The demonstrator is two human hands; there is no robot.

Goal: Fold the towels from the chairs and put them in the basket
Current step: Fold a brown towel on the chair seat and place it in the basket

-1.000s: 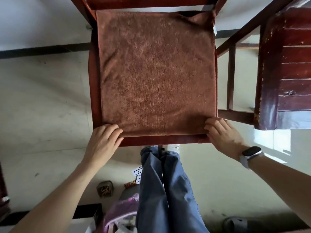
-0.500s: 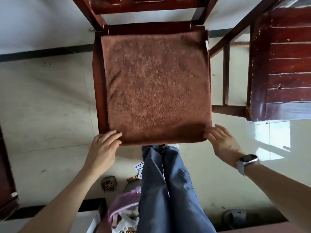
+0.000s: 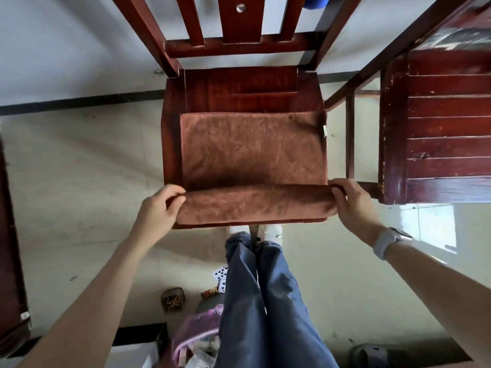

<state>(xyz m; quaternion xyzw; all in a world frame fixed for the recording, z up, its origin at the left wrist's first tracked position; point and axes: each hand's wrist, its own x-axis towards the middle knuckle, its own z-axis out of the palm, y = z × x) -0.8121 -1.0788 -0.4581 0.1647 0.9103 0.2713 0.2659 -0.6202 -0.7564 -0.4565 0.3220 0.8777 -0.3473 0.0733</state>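
Brown towel (image 3: 252, 152) on chair (image 3: 172, 123), near edge pinched by left hand (image 3: 156, 208) and right hand (image 3: 353, 203).

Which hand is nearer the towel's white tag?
Right. The right hand grips the towel edge below the white tag; the left hand holds the opposite edge.

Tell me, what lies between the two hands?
In the head view, only the rolled near edge of the brown towel spans from left hand to right hand.
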